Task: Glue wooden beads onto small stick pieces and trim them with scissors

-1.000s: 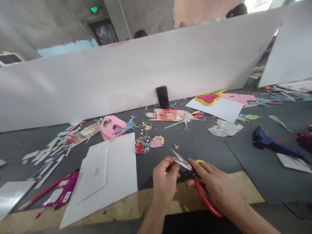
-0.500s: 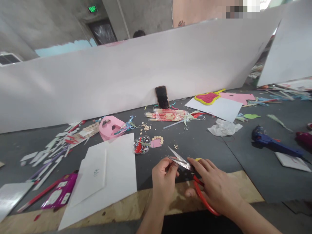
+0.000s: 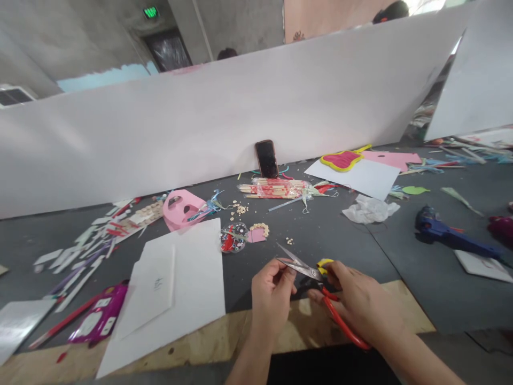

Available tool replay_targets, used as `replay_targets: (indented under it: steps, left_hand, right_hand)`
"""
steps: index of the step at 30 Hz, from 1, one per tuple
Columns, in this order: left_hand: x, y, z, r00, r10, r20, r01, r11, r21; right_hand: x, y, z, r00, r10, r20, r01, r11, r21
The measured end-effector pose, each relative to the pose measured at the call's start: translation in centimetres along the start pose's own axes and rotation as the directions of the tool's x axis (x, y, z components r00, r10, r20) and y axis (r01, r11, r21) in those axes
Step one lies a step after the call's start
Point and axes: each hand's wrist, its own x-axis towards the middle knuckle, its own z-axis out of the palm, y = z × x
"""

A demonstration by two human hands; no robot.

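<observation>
At the left there is a purple packet [image 3: 100, 315], then a white sheet [image 3: 200, 283] and a round dish of beads [image 3: 226, 230]. The left hand [image 3: 271, 293] has its fingers bent close to the lower blade (I cannot tell if they pinch something). The scissors [image 3: 312, 274] are before the person, blades apart. The right hand [image 3: 358, 297] is closed around their handles. Farther right lies a blue glue gun [image 3: 452, 238].

In the grip, scissors [image 3: 315, 272] with shiny metal blades [image 3: 300, 266] and smooth, plastic-looking handles [image 3: 342, 323] are held; left of it, a matt paper sheet [image 3: 200, 267] is seen.
</observation>
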Motion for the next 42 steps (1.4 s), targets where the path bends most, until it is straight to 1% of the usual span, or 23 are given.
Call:
replay_targets:
  steps: [2,5,9,13,17,20,22,26,31,38,42]
  left_hand:
    - [0.0,0.2,0.1,1.0,-0.002,-0.002,0.002,1.0,0.005]
    - [0.0,0.4,0.2,1.0,-0.005,-0.01,0.005,1.0,0.008]
    - [-0.2,0.7,0.1,1.0,-0.027,0.011,0.027,1.0,-0.007]
    - [-0.1,0.7,0.1,0.999,-0.033,0.016,0.034,0.999,-0.014]
    - [0.1,0.8,0.1,0.999,-0.03,0.029,0.03,1.0,0.004]
    - [0.0,0.9,0.1,1.0,-0.007,0.018,0.006,0.999,0.039]
    - [-0.1,1.0,0.1,1.0,0.017,0.007,-0.018,0.998,0.065]
    - [-0.3,1.2,0.3,0.999,0.049,0.005,-0.049,0.995,0.087]
    - [-0.4,1.2,0.5,0.998,0.056,0.008,-0.056,0.995,0.077]
    - [-0.1,0.5,0.5,0.993,0.118,-0.03,-0.115,0.99,0.076]
    - [-0.1,0.3,0.5,0.994,0.104,-0.037,-0.101,0.992,0.073]
  right_hand:
    - [0.0,0.1,-0.2,0.999,-0.039,0.021,0.04,0.998,-0.037]
    - [0.0,0.2,-0.2,0.995,-0.101,0.027,0.102,0.994,-0.03]
    - [0.1,0.2,0.0,0.983,-0.182,-0.015,0.183,0.983,0.025]
    - [0.4,0.1,-0.1,0.97,-0.233,-0.069,0.234,0.972,0.003]
    - [0.6,0.0,-0.2,0.974,-0.22,-0.049,0.214,0.971,-0.106]
    - [0.5,-0.1,-0.3,0.973,-0.22,-0.073,0.201,0.958,-0.204]
    - [0.5,-0.2,-0.4,0.971,-0.225,-0.082,0.201,0.953,-0.227]
    - [0.5,-0.2,-0.6,0.965,-0.247,-0.093,0.227,0.956,-0.188]
    - [0.6,0.1,-0.5,0.956,-0.271,-0.112,0.252,0.955,-0.158]
    - [0.6,0.3,-0.2,0.961,-0.241,-0.132,0.22,0.962,-0.16]
    - [0.5,0.4,-0.1,0.965,-0.232,-0.125,0.213,0.966,-0.147]
